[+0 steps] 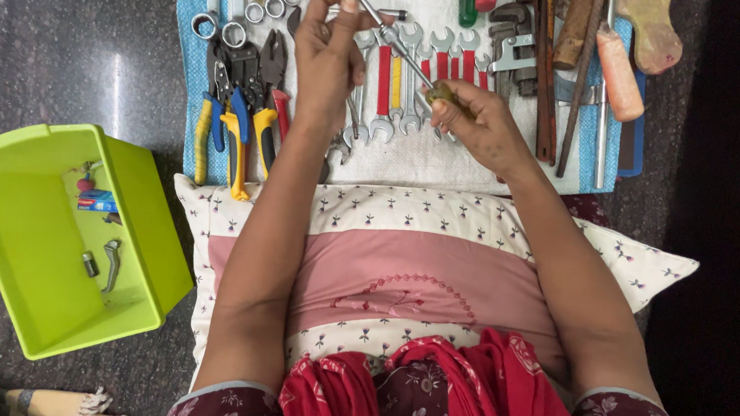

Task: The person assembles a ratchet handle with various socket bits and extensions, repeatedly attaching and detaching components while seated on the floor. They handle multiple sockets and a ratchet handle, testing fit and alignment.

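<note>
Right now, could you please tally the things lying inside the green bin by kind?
Inside the green bin:
Small metal cylinder: 1
Curved metal lever: 1
Small blue box: 1
Small pink-and-green trinket: 1
Total: 4

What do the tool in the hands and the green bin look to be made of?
Screwdriver: shaft looks like bright polished steel, going by its silvery glint; the handle in the right hand seems translucent yellowish plastic. Left hand grips the shaft. Green bin: likely moulded plastic, smooth with a slight sheen.
</note>
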